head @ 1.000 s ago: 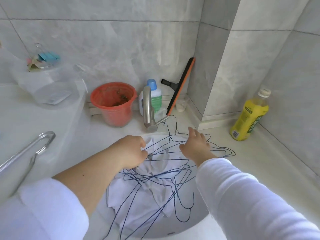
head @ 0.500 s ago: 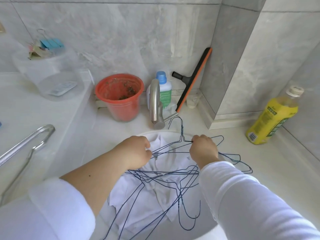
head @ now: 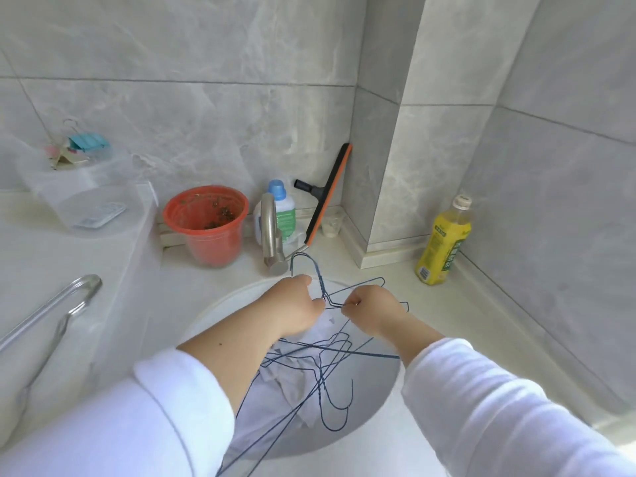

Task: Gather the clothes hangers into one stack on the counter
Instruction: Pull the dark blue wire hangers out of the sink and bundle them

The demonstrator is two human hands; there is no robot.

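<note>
Several thin blue wire hangers (head: 320, 370) lie tangled over white cloth (head: 292, 376) in the round white sink (head: 220, 304). One blue hanger (head: 318, 273) is lifted at the sink's far rim, its hook pointing up toward the tap. My left hand (head: 296, 308) is closed on this hanger's wire just left of its neck. My right hand (head: 370, 309) pinches the same hanger's wire on the right. Both hands are close together above the sink. The white counter (head: 447, 315) runs to the right of the sink.
A steel tap (head: 272, 232) stands behind the sink, with an orange bucket (head: 206, 222), a detergent bottle (head: 284, 208) and a squeegee (head: 327, 191) near it. A yellow bottle (head: 442, 242) stands on the right counter. A metal bar (head: 51, 311) and clear tub (head: 82, 194) are at left.
My right hand has closed on the wire and both hands have drawn together at the far rim of the sink, lifting one hanger with its hook up.
</note>
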